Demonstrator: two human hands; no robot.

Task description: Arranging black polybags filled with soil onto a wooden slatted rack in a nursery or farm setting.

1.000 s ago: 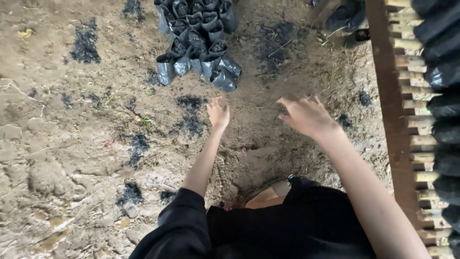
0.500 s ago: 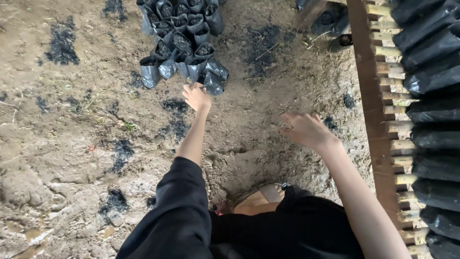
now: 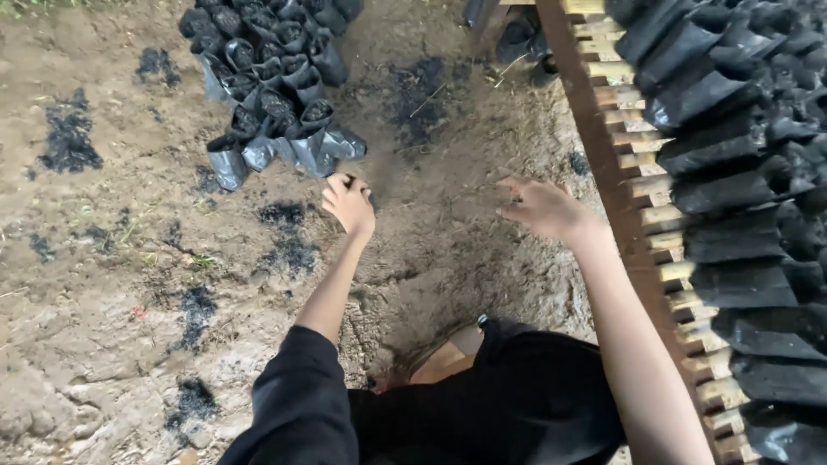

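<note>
Open dirt ground lies to the left and centre, with loose room for the arms; the right side is closed off by a slatted wooden rack running top to bottom, its edge just beside the right forearm; rows of filled black bags lie across the rack.

A cluster of black bags stands on the ground at upper centre, packed in rows, mouths mostly upward, soil showing inside; the cluster's long axis runs from upper right down to lower left; its near edge has two bags tipped over, one bag leaning toward the right.

Left hand is stretched forward, fingers curled down, knuckles up, at the near edge of the cluster just below the tipped bag; whether it grips anything cannot be told; contact with the bag is not clear.

Right hand hovers over bare ground between cluster and rack, fingers loosely spread, holding nothing.

Dark soil patches are scattered over the ground; a dark sleeve and dark clothing fill the lower centre.
</note>
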